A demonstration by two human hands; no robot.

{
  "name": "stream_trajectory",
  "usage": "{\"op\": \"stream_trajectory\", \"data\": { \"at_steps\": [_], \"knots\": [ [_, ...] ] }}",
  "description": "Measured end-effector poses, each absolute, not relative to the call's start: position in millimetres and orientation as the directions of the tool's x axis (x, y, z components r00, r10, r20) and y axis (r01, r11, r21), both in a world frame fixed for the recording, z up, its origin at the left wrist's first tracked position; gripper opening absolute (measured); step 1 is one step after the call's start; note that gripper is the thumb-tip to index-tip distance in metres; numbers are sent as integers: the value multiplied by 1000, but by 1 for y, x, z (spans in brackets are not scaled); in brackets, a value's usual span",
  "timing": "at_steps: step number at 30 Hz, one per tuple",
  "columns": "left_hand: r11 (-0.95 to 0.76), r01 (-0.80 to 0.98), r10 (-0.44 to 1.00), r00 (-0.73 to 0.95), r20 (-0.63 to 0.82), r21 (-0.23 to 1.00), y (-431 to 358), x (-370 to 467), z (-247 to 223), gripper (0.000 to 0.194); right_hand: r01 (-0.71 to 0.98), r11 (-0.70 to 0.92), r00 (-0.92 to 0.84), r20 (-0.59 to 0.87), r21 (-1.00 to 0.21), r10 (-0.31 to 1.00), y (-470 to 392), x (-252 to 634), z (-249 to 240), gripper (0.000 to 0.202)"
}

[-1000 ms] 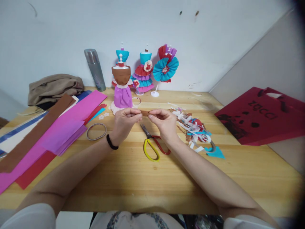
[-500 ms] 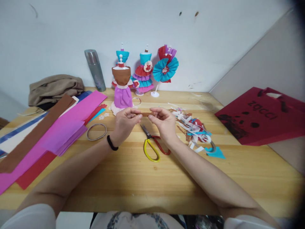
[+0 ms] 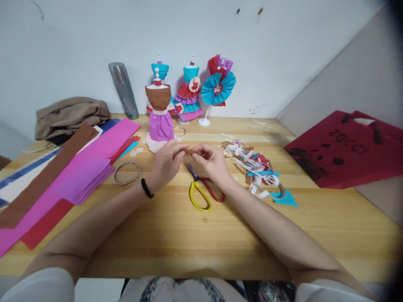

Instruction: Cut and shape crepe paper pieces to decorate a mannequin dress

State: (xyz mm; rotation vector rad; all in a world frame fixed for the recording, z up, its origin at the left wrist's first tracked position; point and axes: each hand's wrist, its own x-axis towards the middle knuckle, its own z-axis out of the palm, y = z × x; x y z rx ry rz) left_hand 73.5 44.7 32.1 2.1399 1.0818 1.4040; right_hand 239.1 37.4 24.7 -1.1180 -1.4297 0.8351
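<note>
Between the fingertips of both hands is a narrow brown paper strip [image 3: 187, 151], much of it hidden by the fingers. My left hand [image 3: 166, 165] pinches one end, and my right hand [image 3: 211, 162] grips the other. Scissors [image 3: 195, 180] with one yellow and one red handle lie on the table just below the hands. Behind the left hand stands a small dress form [image 3: 160, 109] in a brown paper top and purple skirt with a pale ruffle. Two more dressed forms [image 3: 191, 88] and a stand with a blue paper fan flower [image 3: 218, 89] are farther back.
Crepe paper sheets [image 3: 67, 167] pile up at left beside a tape roll [image 3: 126, 173]. A bottle [image 3: 124, 90] and folded cloth [image 3: 71, 115] are behind. Paper scraps [image 3: 256, 165] and a red paper bag [image 3: 346, 151] are at right, on the wooden table [image 3: 195, 239].
My hands have come closer together, so less of the brown strip shows between them. The right hand has shifted left, its fingers more curled. The view has tilted slightly.
</note>
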Motion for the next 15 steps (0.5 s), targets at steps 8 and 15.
{"op": "stream_trajectory", "data": {
  "at_steps": [8,15],
  "knots": [
    [-689,505,706,304,639,520,45,73,31,28,231,371,43,391,-899,920,38,242,24,11],
    [-703,599,689,442,574,383,52,68,36,45,298,462,-7,483,-835,876,36,242,25,10]
  ]
}}
